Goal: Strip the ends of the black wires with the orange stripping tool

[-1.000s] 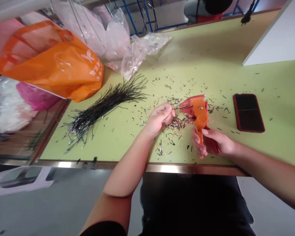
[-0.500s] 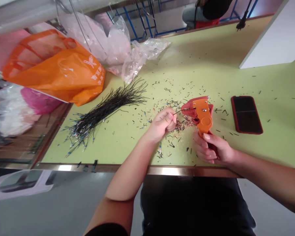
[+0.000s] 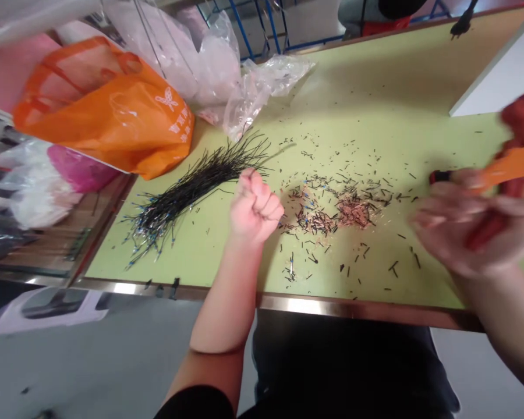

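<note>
My left hand [image 3: 255, 206] is closed in a pinch, with a thin dark wire [image 3: 282, 152] reaching out from its fingertips toward the upper right. Beside it on the left lies a bundle of black wires [image 3: 201, 180], blue and metallic tips at the lower left end. At the right edge my right hand [image 3: 475, 227], blurred, is wrapped round the handle of an orange and red wire stripper [image 3: 513, 166], raised above the table. Under that hand a phone [image 3: 440, 176] is mostly hidden.
Black and coppery scraps [image 3: 353, 212] litter the green table [image 3: 375, 116]. An orange bag [image 3: 113, 116] and clear plastic bags [image 3: 266, 87] stand at the upper left. A white panel [image 3: 502, 70] and a plug [image 3: 463, 24] are upper right. Beyond the table is a person [image 3: 353, 11].
The wire has come out of the stripper. My left hand has moved left toward the bundle; my right hand has swung the stripper right and up, over the phone. The view has shifted slightly.
</note>
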Available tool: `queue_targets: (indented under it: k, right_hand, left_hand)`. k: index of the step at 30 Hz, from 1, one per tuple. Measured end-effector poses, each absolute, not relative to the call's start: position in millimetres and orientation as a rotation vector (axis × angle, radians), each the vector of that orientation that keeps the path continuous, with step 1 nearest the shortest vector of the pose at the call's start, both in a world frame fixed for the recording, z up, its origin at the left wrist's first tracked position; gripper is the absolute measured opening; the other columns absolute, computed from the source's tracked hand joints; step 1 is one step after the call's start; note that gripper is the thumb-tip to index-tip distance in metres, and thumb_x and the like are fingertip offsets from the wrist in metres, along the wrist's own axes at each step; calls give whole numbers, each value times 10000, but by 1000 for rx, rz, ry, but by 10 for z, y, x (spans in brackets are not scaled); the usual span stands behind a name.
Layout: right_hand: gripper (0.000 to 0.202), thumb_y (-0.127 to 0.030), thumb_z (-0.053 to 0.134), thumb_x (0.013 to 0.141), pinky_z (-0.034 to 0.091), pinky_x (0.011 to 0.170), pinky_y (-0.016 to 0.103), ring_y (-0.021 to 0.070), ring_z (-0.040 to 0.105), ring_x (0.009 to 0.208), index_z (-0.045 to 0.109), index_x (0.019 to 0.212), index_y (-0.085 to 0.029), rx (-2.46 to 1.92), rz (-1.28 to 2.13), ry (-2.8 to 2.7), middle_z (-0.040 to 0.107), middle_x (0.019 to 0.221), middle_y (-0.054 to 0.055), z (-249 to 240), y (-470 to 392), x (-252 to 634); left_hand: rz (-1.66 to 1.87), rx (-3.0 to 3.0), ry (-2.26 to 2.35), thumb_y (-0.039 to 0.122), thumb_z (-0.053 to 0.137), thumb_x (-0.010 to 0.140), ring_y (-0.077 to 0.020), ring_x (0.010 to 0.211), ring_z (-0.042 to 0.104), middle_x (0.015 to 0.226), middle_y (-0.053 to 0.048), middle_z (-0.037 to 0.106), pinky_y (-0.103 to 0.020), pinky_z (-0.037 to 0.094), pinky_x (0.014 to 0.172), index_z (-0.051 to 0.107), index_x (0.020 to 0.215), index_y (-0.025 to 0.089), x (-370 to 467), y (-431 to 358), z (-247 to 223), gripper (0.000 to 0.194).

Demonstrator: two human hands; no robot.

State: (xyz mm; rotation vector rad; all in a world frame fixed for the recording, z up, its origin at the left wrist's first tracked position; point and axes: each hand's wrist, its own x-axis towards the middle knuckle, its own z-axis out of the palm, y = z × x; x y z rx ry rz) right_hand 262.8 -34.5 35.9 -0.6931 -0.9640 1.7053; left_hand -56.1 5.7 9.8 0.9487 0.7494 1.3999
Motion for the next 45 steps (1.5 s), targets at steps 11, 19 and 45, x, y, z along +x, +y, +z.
queue_targets:
  k: [11,19,45]
  right_hand:
    - [361,-236,650,812,562,798,361,201,691,831,615,1165,-168,-380,2419,-800,724,941,56,-341,-397,2242]
    - [397,-236,617,798,564,797,363,201,693,805,635,1184,-142,-277,2480,-824,708,906,59,-277,-393,2308]
    - [335,-217,599,838,516,789,329,210,688,857,589,1168,-157,-479,2410,-1023,718,960,71,-309,-460,2255]
  left_hand:
    - [1008,990,598,446,756,912,-50,391,178,465,109,233,-173,187,398,566,700,190,-283,97,-97,383]
    - [932,1053,600,488,745,912,-46,363,245,433,95,315,-172,237,387,543,646,184,-259,121,-155,451]
    - [945,1975,1257,309,490,1050,-167,695,585,803,-10,670,-300,390,697,647,1057,220,-155,13,-211,182]
